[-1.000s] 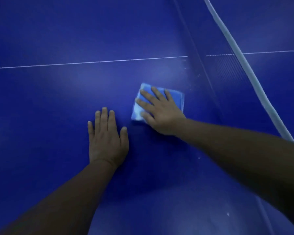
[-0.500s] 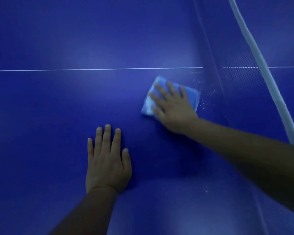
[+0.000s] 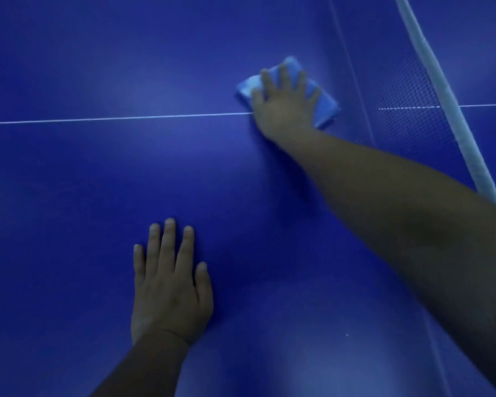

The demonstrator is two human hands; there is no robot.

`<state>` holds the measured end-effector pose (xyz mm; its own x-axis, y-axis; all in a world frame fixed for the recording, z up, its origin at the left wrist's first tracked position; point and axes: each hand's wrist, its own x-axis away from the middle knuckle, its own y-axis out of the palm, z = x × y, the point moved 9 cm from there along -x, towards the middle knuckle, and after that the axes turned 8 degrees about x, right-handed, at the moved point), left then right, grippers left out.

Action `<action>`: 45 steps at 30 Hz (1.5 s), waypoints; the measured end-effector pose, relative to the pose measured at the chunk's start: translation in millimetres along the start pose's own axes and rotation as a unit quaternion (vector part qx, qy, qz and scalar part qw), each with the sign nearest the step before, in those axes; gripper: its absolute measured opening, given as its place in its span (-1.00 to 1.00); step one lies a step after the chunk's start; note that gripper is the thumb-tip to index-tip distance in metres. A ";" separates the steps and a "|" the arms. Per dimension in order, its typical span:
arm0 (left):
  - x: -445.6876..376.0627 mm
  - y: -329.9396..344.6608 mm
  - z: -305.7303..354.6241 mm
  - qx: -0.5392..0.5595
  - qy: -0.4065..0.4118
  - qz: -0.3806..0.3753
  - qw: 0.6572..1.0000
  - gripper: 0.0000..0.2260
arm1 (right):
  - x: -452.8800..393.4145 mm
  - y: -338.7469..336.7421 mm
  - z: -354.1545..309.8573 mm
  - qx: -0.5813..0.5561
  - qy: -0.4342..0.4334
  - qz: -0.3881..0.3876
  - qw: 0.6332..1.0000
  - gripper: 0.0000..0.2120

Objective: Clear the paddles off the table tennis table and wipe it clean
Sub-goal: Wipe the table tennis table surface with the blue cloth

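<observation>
We saw a dark blue table tennis table (image 3: 103, 181) with a smooth, faintly glossy top, crossed by a thin white centre line (image 3: 121, 118) that ran up to a dark mesh net with a pale white top band (image 3: 430, 70) standing along its right side. A folded light blue cleaning cloth (image 3: 324, 106) lay flat on the surface just beside the net, at the line's end, with the right hand (image 3: 284, 107) pressing on it. The left hand (image 3: 169, 287) rested palm-down on the bare top nearer us, well apart from the cloth.
</observation>
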<state>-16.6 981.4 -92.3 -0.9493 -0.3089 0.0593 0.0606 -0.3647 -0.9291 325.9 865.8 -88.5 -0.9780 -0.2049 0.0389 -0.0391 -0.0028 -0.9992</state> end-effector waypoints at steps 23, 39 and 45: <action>-1.4 0.5 -0.7 0.015 0.001 -0.004 1.000 -0.42 | 188.7 8.6 97.6 0.018 0.187 0.029 0.982 -0.40; -0.7 -0.1 0.6 0.013 -0.014 -0.031 0.999 -0.39 | 344.6 9.5 63.1 0.045 -0.038 0.030 0.998 -0.47; -0.5 -0.1 1.1 0.004 -0.019 -0.035 0.999 -0.37 | 279.0 6.9 72.2 0.052 -0.183 0.004 0.982 -0.45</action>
<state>-15.8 980.6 -91.8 -0.9390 -0.3147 0.1384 -0.0032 -0.3944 -0.9189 67.6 738.0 -84.9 -0.8384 -0.5432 0.0449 0.0081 -0.0948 -0.9955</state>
